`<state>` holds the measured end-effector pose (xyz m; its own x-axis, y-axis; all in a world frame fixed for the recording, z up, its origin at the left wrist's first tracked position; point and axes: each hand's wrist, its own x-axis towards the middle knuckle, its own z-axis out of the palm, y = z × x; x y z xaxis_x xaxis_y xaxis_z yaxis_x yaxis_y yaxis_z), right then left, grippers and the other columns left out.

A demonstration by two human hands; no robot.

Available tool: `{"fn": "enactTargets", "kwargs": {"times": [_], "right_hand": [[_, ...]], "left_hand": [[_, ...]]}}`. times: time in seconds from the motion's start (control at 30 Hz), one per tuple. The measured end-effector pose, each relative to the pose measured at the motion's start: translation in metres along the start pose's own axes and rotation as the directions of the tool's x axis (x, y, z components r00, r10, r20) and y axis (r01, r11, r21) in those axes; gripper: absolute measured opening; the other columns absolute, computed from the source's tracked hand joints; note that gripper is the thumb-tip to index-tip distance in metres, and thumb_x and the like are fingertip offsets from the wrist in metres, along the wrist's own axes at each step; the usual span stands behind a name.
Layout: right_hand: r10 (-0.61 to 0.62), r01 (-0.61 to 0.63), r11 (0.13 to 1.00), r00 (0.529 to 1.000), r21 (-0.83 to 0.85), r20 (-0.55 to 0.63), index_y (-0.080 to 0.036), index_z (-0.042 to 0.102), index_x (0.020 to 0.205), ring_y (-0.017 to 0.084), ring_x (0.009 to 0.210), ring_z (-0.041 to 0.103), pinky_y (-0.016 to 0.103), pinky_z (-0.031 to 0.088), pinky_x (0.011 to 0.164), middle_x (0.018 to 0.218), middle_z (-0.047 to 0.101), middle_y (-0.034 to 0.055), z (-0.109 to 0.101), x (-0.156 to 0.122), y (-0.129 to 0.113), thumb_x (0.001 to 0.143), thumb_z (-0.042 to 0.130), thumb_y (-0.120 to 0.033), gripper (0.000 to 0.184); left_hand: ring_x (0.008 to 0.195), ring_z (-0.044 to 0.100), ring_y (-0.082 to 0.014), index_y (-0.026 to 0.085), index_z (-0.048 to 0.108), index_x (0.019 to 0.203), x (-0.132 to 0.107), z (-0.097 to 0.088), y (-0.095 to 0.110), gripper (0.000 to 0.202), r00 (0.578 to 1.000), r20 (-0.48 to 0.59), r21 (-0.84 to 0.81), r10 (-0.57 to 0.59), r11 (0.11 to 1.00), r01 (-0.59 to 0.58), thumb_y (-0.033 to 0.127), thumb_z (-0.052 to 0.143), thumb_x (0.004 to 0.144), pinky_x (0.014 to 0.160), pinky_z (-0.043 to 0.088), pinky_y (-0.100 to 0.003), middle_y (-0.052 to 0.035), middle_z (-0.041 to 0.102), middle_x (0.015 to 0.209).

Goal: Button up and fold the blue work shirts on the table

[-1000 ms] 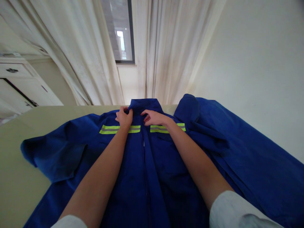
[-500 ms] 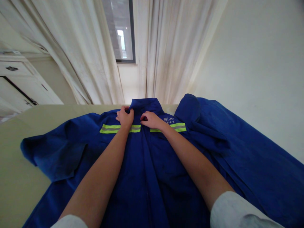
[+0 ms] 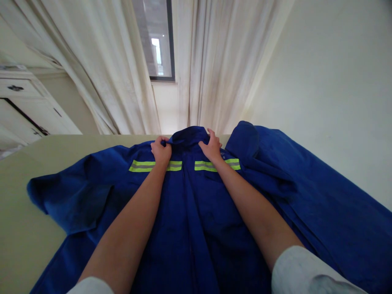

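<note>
A blue work jacket with yellow-green and grey reflective strips lies spread out, front side up, its collar at the far end. My left hand pinches the left side of that collar, thumb and fingers closed on the fabric. At the collar's right side is my right hand, its thumb and forefinger spread apart beside the cloth. My right wrist covers most of the white print on the chest. Below the hands, the front placket runs down the middle of the jacket.
The jacket lies on a pale greenish table. On the right, more blue fabric stretches toward the near edge. Beyond the table hang cream curtains beside a window. A white cabinet stands at the left, and a wall at the right.
My right hand has moved from the collar's front middle to its right side, and its fingers have spread. The collar has shifted slightly right and opened wider. My left hand stays at its left side.
</note>
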<state>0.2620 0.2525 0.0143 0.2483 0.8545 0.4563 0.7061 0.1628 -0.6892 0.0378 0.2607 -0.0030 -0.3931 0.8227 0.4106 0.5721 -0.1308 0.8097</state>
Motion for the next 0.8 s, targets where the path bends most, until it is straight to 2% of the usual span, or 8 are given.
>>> {"fn": "enactTargets", "kwargs": {"times": [0.1,0.2,0.27,0.37,0.47,0.6,0.7,0.8], "right_hand": [[-0.020,0.018,0.999,0.998,0.040,0.057,-0.020,0.071,0.114,0.027,0.099,0.063,0.045,0.044,0.101,0.101,0.073,0.0058,-0.007,0.006,-0.003,0.083,0.054,-0.032,0.037],[-0.065,0.055,0.997,0.980,0.057,0.189,-0.018,0.070,0.082,0.020,0.080,0.058,0.033,0.044,0.083,0.077,0.067,0.0013,-0.024,0.015,-0.008,0.086,0.051,-0.034,0.025],[-0.097,0.062,0.992,0.931,0.109,0.352,-0.016,0.067,0.072,0.016,0.073,0.055,0.030,0.040,0.076,0.070,0.063,0.0005,-0.041,0.021,-0.010,0.091,0.049,-0.036,0.033],[-0.113,0.035,0.990,0.784,0.138,0.611,-0.014,0.069,0.065,0.015,0.066,0.056,0.031,0.042,0.075,0.064,0.064,0.0040,-0.065,0.030,-0.013,0.102,0.040,-0.055,0.063],[0.019,0.075,0.992,0.709,-0.102,0.705,-0.017,0.074,0.061,0.022,0.068,0.064,0.036,0.048,0.079,0.067,0.069,0.0117,-0.073,0.031,-0.022,0.099,0.034,-0.081,0.085],[-0.168,0.355,0.895,0.829,-0.270,0.534,-0.015,0.081,0.105,0.032,0.109,0.069,0.041,0.047,0.100,0.112,0.077,0.0190,-0.044,0.014,-0.033,0.105,0.037,-0.071,0.071],[-0.256,0.461,0.840,0.801,-0.286,0.541,-0.016,0.054,0.155,0.032,0.148,0.046,0.045,0.034,0.121,0.162,0.050,0.0164,-0.011,-0.008,-0.026,0.109,0.032,-0.063,0.069],[-0.161,0.468,0.823,0.736,-0.322,0.658,-0.018,0.032,0.168,0.032,0.160,0.028,0.047,0.021,0.129,0.174,0.028,0.0134,0.011,-0.024,-0.008,0.107,0.027,-0.070,0.080]], "left_hand": [[0.076,0.061,-0.0173,0.018,0.073,0.095,0.006,-0.002,0.002,0.026,0.999,0.003,-0.078,0.045,0.996,-0.044,0.024,0.051,0.081,0.075,0.048,-0.026,-0.0021,0.069,0.084],[0.074,0.060,-0.0183,0.016,0.072,0.089,0.019,-0.014,0.011,0.031,0.991,0.133,0.003,0.028,1.000,-0.029,0.027,0.043,0.085,0.065,0.044,-0.026,-0.0021,0.065,0.075],[0.070,0.060,-0.0198,0.016,0.071,0.081,0.032,-0.028,0.017,0.031,0.978,0.208,0.068,0.001,0.998,-0.016,0.028,0.042,0.086,0.062,0.042,-0.027,-0.0028,0.062,0.068],[0.072,0.064,-0.0240,0.017,0.070,0.070,0.050,-0.048,0.026,0.024,0.950,0.310,0.159,-0.032,0.987,-0.019,0.029,0.053,0.081,0.067,0.047,-0.030,-0.0064,0.064,0.063],[0.082,0.072,-0.0320,0.018,0.073,0.067,0.052,-0.055,0.036,0.017,0.908,0.405,0.294,-0.104,0.956,-0.021,0.032,0.065,0.074,0.081,0.053,-0.037,-0.0122,0.071,0.067],[0.116,0.069,-0.0394,0.016,0.079,0.112,0.024,-0.038,0.047,0.040,0.895,0.443,0.461,0.060,0.841,-0.284,0.037,0.052,0.091,0.102,0.051,-0.052,-0.0198,0.078,0.116],[0.142,0.055,-0.0333,0.020,0.054,0.154,-0.003,-0.018,0.039,0.057,0.798,0.574,0.455,0.183,0.739,-0.497,0.037,0.035,0.102,0.119,0.038,-0.056,-0.0144,0.057,0.156],[0.156,0.038,-0.0297,0.020,0.041,0.164,-0.021,-0.004,0.020,0.061,0.729,0.671,0.467,0.133,0.689,-0.555,0.037,0.028,0.106,0.128,0.023,-0.058,-0.0106,0.039,0.170]]}}
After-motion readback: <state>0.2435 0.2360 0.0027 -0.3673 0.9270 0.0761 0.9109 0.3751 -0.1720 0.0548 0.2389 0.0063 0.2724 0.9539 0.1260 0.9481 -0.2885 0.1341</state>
